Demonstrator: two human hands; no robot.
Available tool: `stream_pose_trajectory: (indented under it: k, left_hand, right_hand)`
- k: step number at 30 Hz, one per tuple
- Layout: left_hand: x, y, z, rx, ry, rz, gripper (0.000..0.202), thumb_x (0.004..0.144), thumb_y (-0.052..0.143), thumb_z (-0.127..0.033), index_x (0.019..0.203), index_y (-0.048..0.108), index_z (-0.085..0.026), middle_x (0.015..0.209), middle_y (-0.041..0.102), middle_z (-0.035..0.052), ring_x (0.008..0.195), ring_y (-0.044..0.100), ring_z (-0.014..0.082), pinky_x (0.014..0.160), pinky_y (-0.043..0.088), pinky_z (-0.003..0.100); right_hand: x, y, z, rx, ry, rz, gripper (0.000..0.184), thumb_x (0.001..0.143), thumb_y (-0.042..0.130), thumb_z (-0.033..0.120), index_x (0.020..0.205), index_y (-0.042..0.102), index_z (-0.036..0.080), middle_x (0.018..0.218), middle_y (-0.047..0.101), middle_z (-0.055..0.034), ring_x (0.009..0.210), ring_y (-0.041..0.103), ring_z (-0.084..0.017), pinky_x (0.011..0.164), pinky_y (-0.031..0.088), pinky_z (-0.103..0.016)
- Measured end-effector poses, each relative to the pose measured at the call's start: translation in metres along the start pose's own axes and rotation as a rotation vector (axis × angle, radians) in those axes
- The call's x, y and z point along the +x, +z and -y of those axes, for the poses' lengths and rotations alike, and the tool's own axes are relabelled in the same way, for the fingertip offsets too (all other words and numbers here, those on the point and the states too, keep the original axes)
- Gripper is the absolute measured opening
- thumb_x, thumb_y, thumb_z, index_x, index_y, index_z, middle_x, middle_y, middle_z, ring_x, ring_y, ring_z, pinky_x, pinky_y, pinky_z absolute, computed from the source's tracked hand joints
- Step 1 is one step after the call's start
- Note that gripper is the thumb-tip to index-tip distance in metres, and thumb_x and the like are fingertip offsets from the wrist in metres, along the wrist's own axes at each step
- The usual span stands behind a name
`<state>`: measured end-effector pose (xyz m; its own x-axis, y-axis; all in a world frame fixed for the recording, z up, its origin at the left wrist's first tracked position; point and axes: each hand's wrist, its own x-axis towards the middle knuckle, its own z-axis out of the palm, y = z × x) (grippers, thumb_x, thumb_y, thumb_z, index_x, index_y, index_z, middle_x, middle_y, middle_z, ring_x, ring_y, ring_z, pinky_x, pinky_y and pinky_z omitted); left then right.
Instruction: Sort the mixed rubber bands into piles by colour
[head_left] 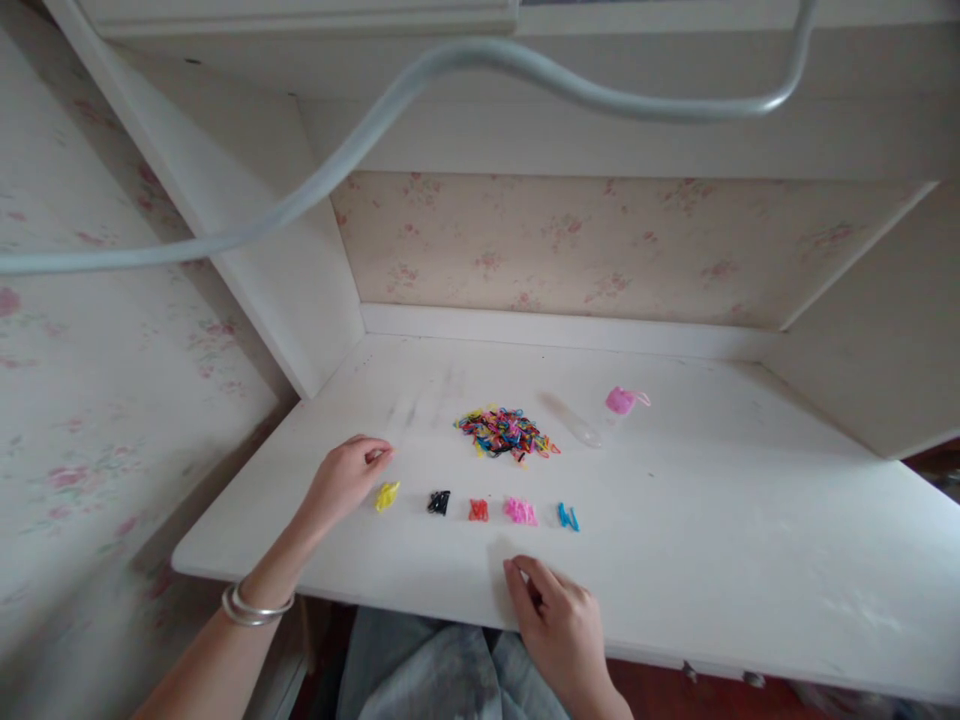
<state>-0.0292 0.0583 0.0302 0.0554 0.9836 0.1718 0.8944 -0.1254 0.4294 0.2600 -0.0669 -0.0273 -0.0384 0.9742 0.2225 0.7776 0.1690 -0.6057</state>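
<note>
My left hand is over the desk just above a small yellow bunch of elastic bands, its thumb and fingers pinched together. Whatever may be between those fingertips is too small to make out. Near the front edge, my right hand rests with curled fingers, thumb against forefinger; its inside is hidden. A mixed heap of colourful elastic bands lies mid-desk. In a row before it are black bands, red bands, pink bands and a few blue bands.
Behind the heap lies a clear plastic tube-like container, with a pink pouch-like thing with a loop to its right. A pale cable crosses the upper view. White side panels and a shelf enclose the white desk.
</note>
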Motion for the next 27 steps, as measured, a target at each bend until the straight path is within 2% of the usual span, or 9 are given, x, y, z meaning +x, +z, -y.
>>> stream_pose_trajectory:
  k: [4,10,13,17,22,27]
  left_hand:
    - [-0.026,0.005,0.017,-0.095,-0.103,0.021,0.035,0.081,0.046,-0.048,0.089,0.067,-0.022,0.088,0.07,0.0005,0.078,0.062,0.0148,0.072,0.047,0.023]
    - [-0.052,0.014,0.022,-0.134,-0.179,-0.037,0.039,0.082,0.044,-0.052,0.089,0.067,-0.022,0.091,0.071,0.0022,0.08,0.063,0.0163,0.073,0.047,0.023]
    - [-0.057,0.017,0.024,-0.131,-0.173,-0.061,0.041,0.084,0.041,-0.052,0.089,0.067,-0.021,0.093,0.071,0.0035,0.082,0.063,0.0168,0.073,0.047,0.023]
    - [-0.058,0.019,0.024,-0.114,-0.138,-0.024,0.042,0.086,0.037,-0.051,0.088,0.067,-0.021,0.092,0.07,0.004,0.084,0.063,0.0169,0.073,0.046,0.022]
    - [-0.058,0.022,0.023,-0.001,-0.1,-0.015,0.044,0.089,0.033,-0.047,0.082,0.067,-0.02,0.086,0.069,0.0046,0.077,0.063,0.0165,0.066,0.043,0.023]
    - [-0.06,0.027,0.027,0.003,-0.103,-0.089,0.041,0.09,0.034,-0.045,0.079,0.065,-0.02,0.084,0.068,0.0043,0.076,0.063,0.0161,0.067,0.043,0.023]
  right_hand:
    - [0.001,0.002,0.001,-0.026,-0.003,-0.005,0.035,0.092,0.039,0.042,0.084,0.067,0.022,0.056,0.06,0.0017,0.049,0.054,-0.01,0.052,0.033,-0.018]
    - [0.003,0.001,0.006,-0.064,0.026,-0.005,0.037,0.092,0.038,0.044,0.083,0.068,0.023,0.055,0.061,0.0017,0.049,0.055,-0.01,0.052,0.032,-0.019]
    - [0.003,0.0,0.009,-0.065,0.02,-0.008,0.038,0.092,0.038,0.044,0.083,0.068,0.023,0.055,0.061,0.0016,0.048,0.055,-0.01,0.052,0.032,-0.02]
    - [0.002,0.001,0.009,-0.073,0.02,-0.016,0.037,0.092,0.038,0.043,0.084,0.068,0.023,0.056,0.061,0.0018,0.049,0.056,-0.01,0.052,0.031,-0.02]
    - [0.001,0.005,0.004,-0.096,0.008,-0.005,0.034,0.092,0.039,0.043,0.085,0.066,0.025,0.056,0.06,0.0033,0.049,0.056,-0.01,0.052,0.03,-0.02]
    - [0.001,0.005,0.004,-0.091,0.018,0.007,0.033,0.092,0.038,0.042,0.085,0.066,0.026,0.057,0.06,0.0031,0.051,0.057,-0.011,0.053,0.031,-0.02]
